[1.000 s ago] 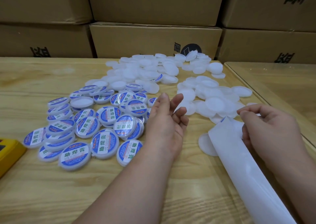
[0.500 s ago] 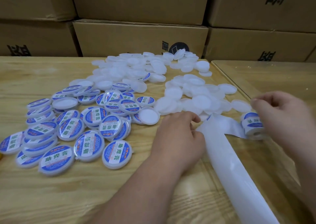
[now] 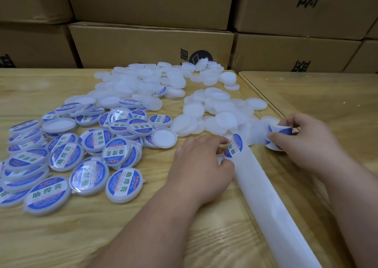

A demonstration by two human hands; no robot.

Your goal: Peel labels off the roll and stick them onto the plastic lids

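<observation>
On your table (image 3: 61,237), the labelled lids (image 3: 86,151) lie to your left, the unlabelled lids (image 3: 143,83) behind them and to the right. The backing strip (image 3: 266,196) runs toward you at right. Cardboard boxes (image 3: 151,42) stand stacked behind.

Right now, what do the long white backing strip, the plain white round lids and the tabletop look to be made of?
The long white backing strip looks like glossy release paper or film: smooth, semi-translucent, with a soft sheen. The plain white round lids look like milky, slightly translucent moulded plastic with raised rims. The tabletop shows pale wood grain under a shiny coat; whether solid wood or laminate cannot be told.
</observation>
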